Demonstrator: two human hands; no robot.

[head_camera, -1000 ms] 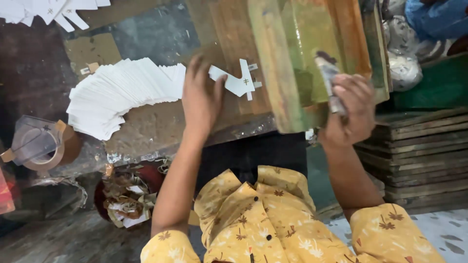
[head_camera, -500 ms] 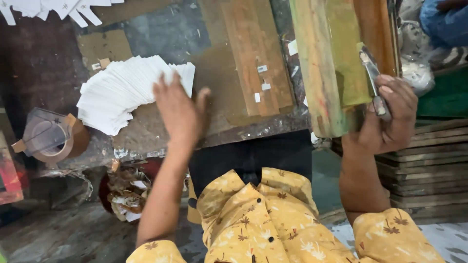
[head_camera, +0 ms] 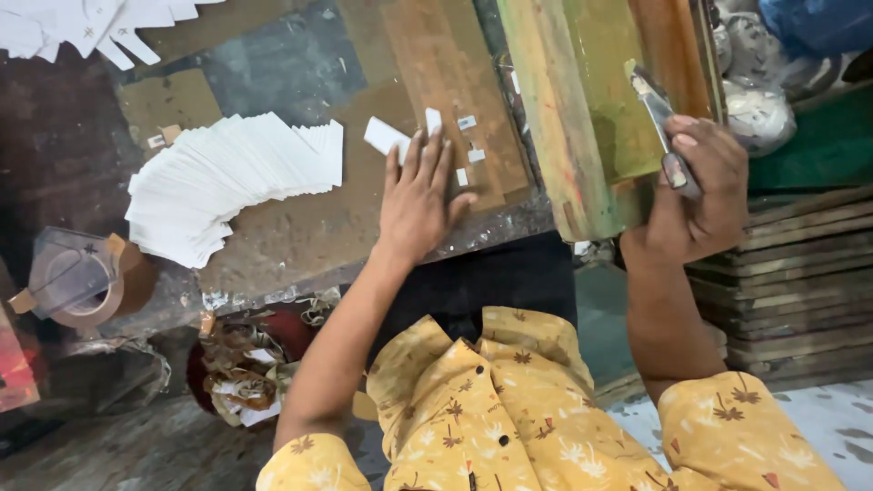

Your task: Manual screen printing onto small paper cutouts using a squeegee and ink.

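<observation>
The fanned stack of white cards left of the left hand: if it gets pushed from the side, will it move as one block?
Probably not. The white cards already lie fanned in a curve, so they likely slide over each other and spread further. They look thin and light, so single cards may flex or flick away. The worn wooden table looks rough and may snag the bottom ones.

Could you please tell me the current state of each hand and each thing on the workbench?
Left hand: flat, fingers spread, pressing on the worn wooden workbench.
Right hand: closed grip around a narrow metal-bladed tool.
Fanned stack of white paper cards: spread out, lying flat.
Small white card: loose, by the left fingertips.
Roll of brown tape: resting at the bench edge.
</observation>
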